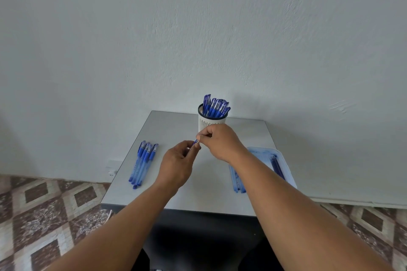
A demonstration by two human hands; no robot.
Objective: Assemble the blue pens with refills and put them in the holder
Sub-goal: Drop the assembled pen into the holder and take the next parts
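Over the middle of the grey table (171,125), my left hand (178,164) and my right hand (220,142) meet on one blue pen (195,143). Both pinch it, and only a short blue stretch shows between the fingers. Behind my right hand stands the white slotted holder (203,122) with several blue capped pens (214,106) upright in it. A row of several capped blue pens (143,164) lies on the table's left side. To the right sits a pale tray (286,169) holding dark blue refills (277,166).
Clear blue pen barrels (236,180) lie beside the tray, partly hidden by my right forearm. The table stands against a white wall. Patterned floor tiles lie to both sides. A white socket (111,171) sits low on the wall at left.
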